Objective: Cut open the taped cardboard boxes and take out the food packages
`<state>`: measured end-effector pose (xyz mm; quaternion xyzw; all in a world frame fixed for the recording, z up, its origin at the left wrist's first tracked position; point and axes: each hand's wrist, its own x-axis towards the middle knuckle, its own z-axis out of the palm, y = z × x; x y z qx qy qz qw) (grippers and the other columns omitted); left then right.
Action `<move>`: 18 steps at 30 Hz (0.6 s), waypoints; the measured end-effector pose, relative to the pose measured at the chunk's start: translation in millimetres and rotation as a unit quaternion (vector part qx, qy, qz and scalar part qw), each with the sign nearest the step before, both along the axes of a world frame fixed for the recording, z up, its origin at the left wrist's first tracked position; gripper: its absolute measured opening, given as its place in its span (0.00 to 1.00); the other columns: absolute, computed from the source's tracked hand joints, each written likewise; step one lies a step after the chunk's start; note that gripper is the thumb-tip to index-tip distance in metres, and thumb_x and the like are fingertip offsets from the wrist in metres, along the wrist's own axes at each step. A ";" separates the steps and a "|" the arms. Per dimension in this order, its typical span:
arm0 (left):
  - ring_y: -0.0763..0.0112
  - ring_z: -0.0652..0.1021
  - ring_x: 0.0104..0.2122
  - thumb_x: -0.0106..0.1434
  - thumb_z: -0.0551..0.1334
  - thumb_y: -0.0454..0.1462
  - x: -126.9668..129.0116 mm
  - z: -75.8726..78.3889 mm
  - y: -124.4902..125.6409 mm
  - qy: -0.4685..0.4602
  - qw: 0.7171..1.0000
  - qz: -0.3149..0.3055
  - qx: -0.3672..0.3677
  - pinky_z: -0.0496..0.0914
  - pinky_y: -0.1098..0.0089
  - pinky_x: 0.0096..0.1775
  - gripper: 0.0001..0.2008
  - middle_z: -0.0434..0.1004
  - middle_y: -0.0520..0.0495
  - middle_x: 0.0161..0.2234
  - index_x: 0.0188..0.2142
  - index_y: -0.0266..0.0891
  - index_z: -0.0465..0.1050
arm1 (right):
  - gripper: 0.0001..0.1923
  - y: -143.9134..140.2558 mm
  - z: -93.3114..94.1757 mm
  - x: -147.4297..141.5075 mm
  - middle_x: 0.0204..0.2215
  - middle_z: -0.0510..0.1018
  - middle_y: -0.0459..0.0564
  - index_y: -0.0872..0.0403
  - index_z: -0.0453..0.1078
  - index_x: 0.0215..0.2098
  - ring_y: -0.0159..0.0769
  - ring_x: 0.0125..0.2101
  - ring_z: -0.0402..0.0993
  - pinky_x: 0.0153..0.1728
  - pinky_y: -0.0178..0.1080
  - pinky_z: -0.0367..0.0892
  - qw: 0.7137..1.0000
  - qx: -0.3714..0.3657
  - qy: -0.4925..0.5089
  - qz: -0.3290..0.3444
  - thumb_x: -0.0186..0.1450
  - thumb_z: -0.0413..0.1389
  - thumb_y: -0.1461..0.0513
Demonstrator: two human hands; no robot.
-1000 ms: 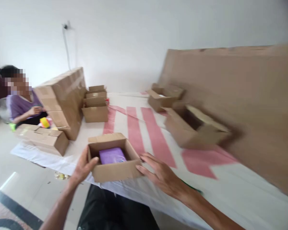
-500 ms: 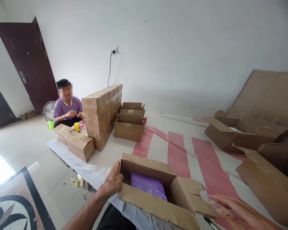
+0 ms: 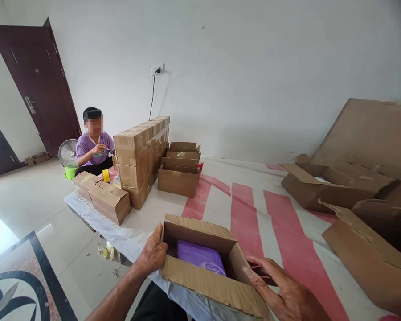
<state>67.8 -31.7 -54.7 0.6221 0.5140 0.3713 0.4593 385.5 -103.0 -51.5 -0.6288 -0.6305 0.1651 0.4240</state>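
- While the open cardboard box [image 3: 203,276] sits on the striped sheet [image 3: 247,214], the left hand [image 3: 153,255] clasps its left wall, fingers curled over the edge.
- Right hand [image 3: 287,296] lies at the box's right flap, fingers loosely spread (grip unclear).
- Inside the box: a purple packet [image 3: 200,257].
- Beyond the box, a stack of sealed cartons [image 3: 138,154] beside a seated person [image 3: 92,147].

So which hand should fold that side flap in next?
Probably the right hand: its fingers already rest on the flap at the open cardboard box's right end, while the left hand steadies the opposite end.
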 end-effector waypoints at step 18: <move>0.51 0.79 0.55 0.68 0.59 0.40 -1.1 35.4 40.4 0.083 0.996 0.008 -0.003 0.70 0.52 0.63 0.15 0.85 0.40 0.50 0.48 0.38 0.81 | 0.16 -0.1 63.2 -21.3 0.42 0.87 0.54 0.47 0.77 0.43 0.50 0.42 0.85 0.43 0.51 0.79 0.990 0.042 -0.121 0.064 0.72 0.51 0.50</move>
